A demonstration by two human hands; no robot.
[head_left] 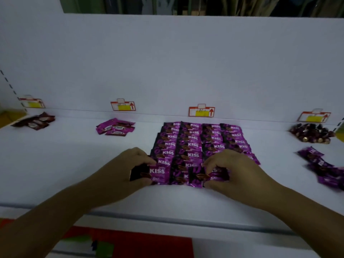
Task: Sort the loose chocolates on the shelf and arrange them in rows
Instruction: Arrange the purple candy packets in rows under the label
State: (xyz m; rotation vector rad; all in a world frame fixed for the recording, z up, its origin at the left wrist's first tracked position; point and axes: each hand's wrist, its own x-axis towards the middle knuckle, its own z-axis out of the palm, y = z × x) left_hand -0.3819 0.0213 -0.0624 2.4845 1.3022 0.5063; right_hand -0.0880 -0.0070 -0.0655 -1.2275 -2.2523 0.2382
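Pinching with curled fingers, your left hand holds the Kiss packet; your right hand holds the dark packet.

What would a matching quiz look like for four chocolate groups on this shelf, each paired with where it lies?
1 brown packets
2 Kiss packets
3 foil-wrapped sweets
4 loose purple packets

A right edge, nearer the front
B far left, at the back
C centre, in rows
D far right, at the back

Pairs: 1-B, 2-C, 3-D, 4-A

Single head-worn view, looking forward and down, close over white shelf
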